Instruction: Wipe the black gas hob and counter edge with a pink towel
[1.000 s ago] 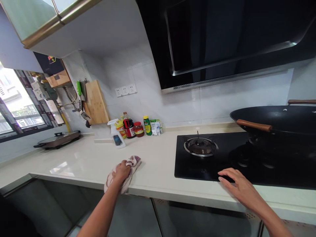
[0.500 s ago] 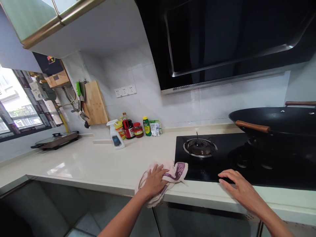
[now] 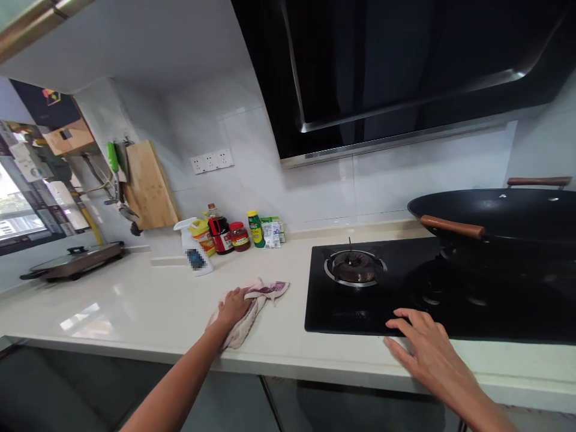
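Note:
My left hand [image 3: 234, 308] presses down on a pale pink towel [image 3: 245, 327] with a purple printed band. The towel lies bunched on the white countertop [image 3: 153, 306], left of the black gas stove [image 3: 333, 312]. Its loose end points right, toward the stove. At the stove's front edge, my right hand [image 3: 423, 345] hovers with fingers apart and nothing in them. A round burner [image 3: 355, 267] stands beyond it to the left. Over the stove's right side sits a large black wok [image 3: 508, 216] with wooden handles.
Against the wall stand a white spray bottle [image 3: 196, 255], a dark sauce bottle [image 3: 220, 231], a red-lidded jar [image 3: 239, 237] and a green bottle [image 3: 255, 231]. An electric pan [image 3: 74, 264] sits at far left. A cutting board [image 3: 149, 186] hangs near it. The black range hood [image 3: 405, 66] overhangs the stove.
My left hand has slid the towel leftward and a little farther back, away from the stove's edge. My right hand stays near the stove's front. The view has shifted slightly right.

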`<state>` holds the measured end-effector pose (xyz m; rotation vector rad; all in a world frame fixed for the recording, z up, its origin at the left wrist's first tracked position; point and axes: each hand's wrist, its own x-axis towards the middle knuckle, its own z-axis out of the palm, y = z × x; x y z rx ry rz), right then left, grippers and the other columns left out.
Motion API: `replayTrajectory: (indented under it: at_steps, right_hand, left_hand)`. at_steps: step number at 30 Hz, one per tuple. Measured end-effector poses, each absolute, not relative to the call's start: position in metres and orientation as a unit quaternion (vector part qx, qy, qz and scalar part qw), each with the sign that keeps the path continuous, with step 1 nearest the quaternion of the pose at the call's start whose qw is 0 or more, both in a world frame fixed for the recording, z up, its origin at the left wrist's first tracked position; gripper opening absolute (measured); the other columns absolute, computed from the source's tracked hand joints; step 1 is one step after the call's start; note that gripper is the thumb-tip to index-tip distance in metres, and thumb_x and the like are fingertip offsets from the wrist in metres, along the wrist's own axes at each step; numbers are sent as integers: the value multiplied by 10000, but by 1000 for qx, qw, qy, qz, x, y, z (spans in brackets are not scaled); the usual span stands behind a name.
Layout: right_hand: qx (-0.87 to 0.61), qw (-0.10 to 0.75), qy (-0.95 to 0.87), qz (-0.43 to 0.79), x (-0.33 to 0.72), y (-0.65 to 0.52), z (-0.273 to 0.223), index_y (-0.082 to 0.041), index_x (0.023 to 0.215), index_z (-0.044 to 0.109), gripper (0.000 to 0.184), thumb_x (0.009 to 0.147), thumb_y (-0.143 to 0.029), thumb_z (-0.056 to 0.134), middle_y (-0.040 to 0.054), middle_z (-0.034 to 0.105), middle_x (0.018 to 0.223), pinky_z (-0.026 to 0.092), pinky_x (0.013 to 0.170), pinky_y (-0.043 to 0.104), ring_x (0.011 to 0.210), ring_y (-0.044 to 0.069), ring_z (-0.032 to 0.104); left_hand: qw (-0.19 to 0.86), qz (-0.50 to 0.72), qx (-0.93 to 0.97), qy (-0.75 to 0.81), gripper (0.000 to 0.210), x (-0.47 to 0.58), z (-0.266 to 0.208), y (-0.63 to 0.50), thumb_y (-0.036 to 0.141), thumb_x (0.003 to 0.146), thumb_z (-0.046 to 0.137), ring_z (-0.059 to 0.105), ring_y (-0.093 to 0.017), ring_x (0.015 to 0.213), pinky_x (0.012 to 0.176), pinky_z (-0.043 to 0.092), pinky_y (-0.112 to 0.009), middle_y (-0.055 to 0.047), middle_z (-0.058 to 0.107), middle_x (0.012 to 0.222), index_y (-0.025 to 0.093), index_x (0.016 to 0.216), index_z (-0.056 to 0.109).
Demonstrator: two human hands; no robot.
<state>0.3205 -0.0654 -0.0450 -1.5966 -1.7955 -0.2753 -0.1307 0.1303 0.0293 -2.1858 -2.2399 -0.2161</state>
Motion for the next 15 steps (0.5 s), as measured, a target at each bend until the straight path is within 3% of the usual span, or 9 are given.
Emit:
replayTrajectory:
  at_steps: [5, 9, 15]
  right_hand:
    - [-591, 347, -715, -142, 313, -67, -39, -277, 1088, 674, 251, 937, -455, 581, 69, 670, 1156, 464, 860, 429, 1057, 261, 604]
    - [-573, 352, -723, -159, 311, -66, -35, -281, 1078, 658, 205, 931, -411, 603, 62, 673, 1103, 464, 811, 409, 990, 246, 609]
    - [-574, 352, -721, -162, 308, -66, -32, -274, 1046, 623, 149, 934, -371, 606, 64, 649, 1070, 447, 775, 390, 948, 232, 580]
  left_hand:
    - [-7, -98, -654, -750, 522, -104, 35, 171, 396, 948, 361, 430, -405, 1397, 1061, 343, -702, -133, 532, 1497, 292, 1433, 522]
    - [-17, -123, -643, -756, 617, -66, 38, 200, 400, 918, 406, 403, -476, 1396, 1034, 288, -784, -115, 475, 1554, 367, 1533, 386]
    - [-39, -135, -702, -698, 597, 10, 36, 233, 357, 916, 423, 359, -435, 1436, 1096, 262, -737, -41, 371, 1633, 434, 1509, 422]
